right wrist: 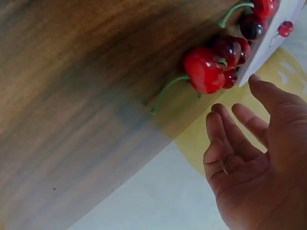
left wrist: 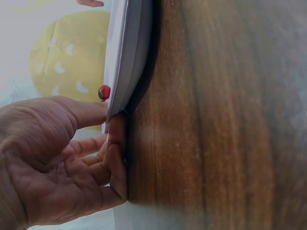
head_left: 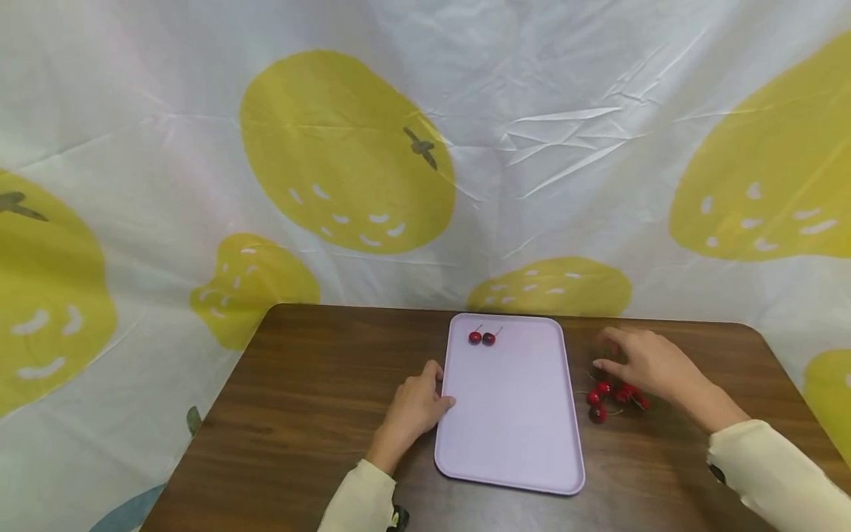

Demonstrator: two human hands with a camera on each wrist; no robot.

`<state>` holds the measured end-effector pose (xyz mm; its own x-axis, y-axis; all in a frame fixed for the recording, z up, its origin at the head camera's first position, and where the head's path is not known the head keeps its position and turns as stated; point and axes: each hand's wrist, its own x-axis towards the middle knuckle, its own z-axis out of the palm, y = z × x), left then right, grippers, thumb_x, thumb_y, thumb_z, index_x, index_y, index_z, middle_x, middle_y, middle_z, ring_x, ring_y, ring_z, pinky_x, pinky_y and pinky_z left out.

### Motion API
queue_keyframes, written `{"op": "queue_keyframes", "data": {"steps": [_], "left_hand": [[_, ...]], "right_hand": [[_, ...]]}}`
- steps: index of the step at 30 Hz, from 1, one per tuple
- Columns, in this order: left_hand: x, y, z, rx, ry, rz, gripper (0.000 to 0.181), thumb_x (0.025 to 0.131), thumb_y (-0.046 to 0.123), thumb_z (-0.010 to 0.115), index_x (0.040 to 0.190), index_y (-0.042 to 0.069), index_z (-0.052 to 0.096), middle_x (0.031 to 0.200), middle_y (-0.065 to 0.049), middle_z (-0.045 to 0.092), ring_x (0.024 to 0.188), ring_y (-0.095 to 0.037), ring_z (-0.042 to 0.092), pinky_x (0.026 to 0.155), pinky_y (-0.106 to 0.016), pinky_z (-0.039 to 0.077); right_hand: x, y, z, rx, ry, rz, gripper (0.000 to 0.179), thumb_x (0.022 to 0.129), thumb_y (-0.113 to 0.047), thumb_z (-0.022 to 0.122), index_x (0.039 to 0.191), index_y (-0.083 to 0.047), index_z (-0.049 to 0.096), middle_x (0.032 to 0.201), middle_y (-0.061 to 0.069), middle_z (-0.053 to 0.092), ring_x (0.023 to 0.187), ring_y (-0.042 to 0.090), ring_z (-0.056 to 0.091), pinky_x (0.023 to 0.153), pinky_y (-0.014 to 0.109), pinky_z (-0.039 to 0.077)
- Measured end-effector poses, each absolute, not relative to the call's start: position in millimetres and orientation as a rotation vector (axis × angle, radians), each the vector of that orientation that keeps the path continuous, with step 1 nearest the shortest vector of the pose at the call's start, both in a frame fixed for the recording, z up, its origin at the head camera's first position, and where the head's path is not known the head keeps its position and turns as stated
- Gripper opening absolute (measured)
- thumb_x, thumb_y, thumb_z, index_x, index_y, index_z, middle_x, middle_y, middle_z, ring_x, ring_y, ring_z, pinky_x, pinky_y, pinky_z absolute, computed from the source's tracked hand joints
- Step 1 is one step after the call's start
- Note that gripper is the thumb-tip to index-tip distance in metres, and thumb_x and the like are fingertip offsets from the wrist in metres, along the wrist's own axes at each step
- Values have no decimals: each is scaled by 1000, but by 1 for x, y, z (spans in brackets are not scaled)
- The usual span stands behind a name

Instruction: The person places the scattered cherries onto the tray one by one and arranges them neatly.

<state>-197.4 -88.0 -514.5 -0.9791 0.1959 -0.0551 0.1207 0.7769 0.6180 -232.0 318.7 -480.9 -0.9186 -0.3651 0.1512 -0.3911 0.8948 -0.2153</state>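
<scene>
i see left hand point(head_left: 414, 403) pinching tray point(head_left: 508, 414); right hand point(head_left: 648, 362), fingers apart, by cherries point(head_left: 622, 396) right of tray. likely picking step; next calls for pinching.

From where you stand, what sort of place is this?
Probably an indoor tabletop set-up: a wood-grain table before a hanging fruit-print cloth, with a lilac tray bearing two cherries.

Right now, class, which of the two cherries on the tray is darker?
The dark cherry is the right one of the pair in the head view: its skin looks blackish red, while the bright cherry to its left is clearer red.
</scene>
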Motion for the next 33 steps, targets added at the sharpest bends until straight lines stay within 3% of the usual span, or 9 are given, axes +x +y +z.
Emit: {"op": "queue_keyframes", "data": {"steps": [4,15,23,33], "left_hand": [[-197,-88,-514,250,2844,985,38,94,18,80,121,8,56,79,-7,67,68,-19,58,60,-35,46],[-198,-88,-513,245,2843,986,38,93,19,80,121,8,57,79,-6,67,68,-18,58,61,-35,46],[-198,-88,-513,213,2825,976,37,95,20,79,123,9,57,82,-8,69,70,-18,59,62,-33,48],[-200,-87,-512,193,2797,990,40,94,20,80,124,9,56,83,-9,68,71,-19,60,63,-35,49]], "right_hand": [[-230,320,-485,589,-2984,384,36,88,-33,84,113,-11,70,76,-10,64,67,8,57,63,38,49],[-232,317,-491,630,-2983,408,19,88,-23,85,92,-19,67,71,-14,60,66,5,54,62,35,47],[-237,311,-488,650,-2916,419,18,86,-17,85,92,-19,68,72,-12,60,68,8,54,63,36,47],[-248,265,-480,693,-2818,445,21,87,-12,85,101,-15,71,89,-2,72,80,17,65,73,44,54]]}}
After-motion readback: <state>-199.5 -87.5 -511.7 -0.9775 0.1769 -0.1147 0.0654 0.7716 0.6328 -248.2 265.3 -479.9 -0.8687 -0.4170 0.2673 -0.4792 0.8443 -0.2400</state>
